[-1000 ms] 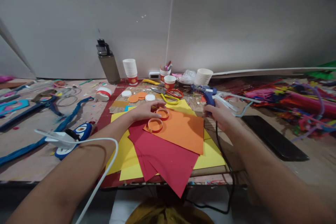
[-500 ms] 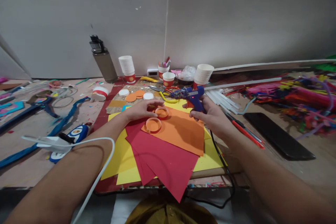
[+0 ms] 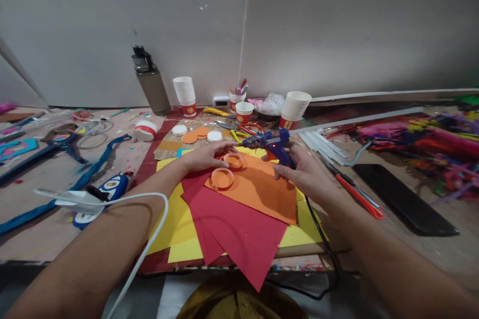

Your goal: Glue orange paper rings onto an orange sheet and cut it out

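My right hand (image 3: 299, 162) is wrapped around the handle of a blue hot glue gun (image 3: 277, 144). A small red light shows on its body, and its nozzle points left, close to my left fingertips. My left hand (image 3: 207, 156) rests over the papers, thumb and fingers around the edge of a shallow white-rimmed ring (image 3: 235, 167), which looks cut from a paper cup. A second such ring (image 3: 222, 188) lies just in front of it. Both sit on an orange sheet (image 3: 262, 187), on top of red sheets (image 3: 243, 239) and yellow sheets (image 3: 172, 224).
Behind stand stacked paper cups (image 3: 183, 90), another cup stack (image 3: 295, 107) and a bottle (image 3: 152, 87). Orange paper discs (image 3: 190, 137), white discs (image 3: 214, 136) and pliers lie nearer. At right are glue sticks (image 3: 324, 147), a red cutter (image 3: 359, 197) and a phone (image 3: 404, 199). A white cable crosses my left forearm.
The whole view has shifted slightly, so most things appear a little farther right. Relative to the papers, both hands stay almost in place, the glue gun's nozzle still near my left fingers.
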Motion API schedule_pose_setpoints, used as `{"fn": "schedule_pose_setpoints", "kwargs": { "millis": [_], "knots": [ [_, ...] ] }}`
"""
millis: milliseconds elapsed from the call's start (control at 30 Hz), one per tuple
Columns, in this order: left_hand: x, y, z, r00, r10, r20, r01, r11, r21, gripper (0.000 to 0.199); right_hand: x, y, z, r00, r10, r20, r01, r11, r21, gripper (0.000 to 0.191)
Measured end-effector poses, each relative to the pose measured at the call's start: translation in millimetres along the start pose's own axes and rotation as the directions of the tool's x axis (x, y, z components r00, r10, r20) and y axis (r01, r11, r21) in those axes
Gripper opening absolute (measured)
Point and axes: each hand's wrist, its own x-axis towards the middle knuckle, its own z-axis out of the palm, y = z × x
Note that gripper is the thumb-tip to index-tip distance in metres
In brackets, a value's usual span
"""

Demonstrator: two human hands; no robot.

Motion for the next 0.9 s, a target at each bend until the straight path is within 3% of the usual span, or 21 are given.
{"fn": "schedule_pose_setpoints", "kwargs": {
  "millis": [200,533,700,900],
  "knots": [
    [1.3,-1.3,1.3,0.999,-0.014,-0.033,0.015,1.000,0.010,0.070,0.0,1.3,4.5,0.997,-0.056,0.061,0.058,0.998,-0.037,0.037],
    [2.2,0.8,4.6,0.999,-0.018,-0.046,0.014,0.996,-0.090,0.069,1.4,4.7,13.2,0.979,-0.168,0.112,0.197,0.911,-0.362,0.042],
    [3.5,-1.2,4.7,0.999,-0.007,-0.044,0.001,0.993,-0.116,0.071,1.8,-1.5,20.5,0.984,-0.107,0.142,0.165,0.851,-0.498,0.033],
    [1.9,2.7,2.8,0.997,0.007,-0.077,-0.008,1.000,-0.013,0.066,5.4,-2.7,23.7,0.987,-0.061,0.152,0.132,0.847,-0.516,0.030]
  ]
}}
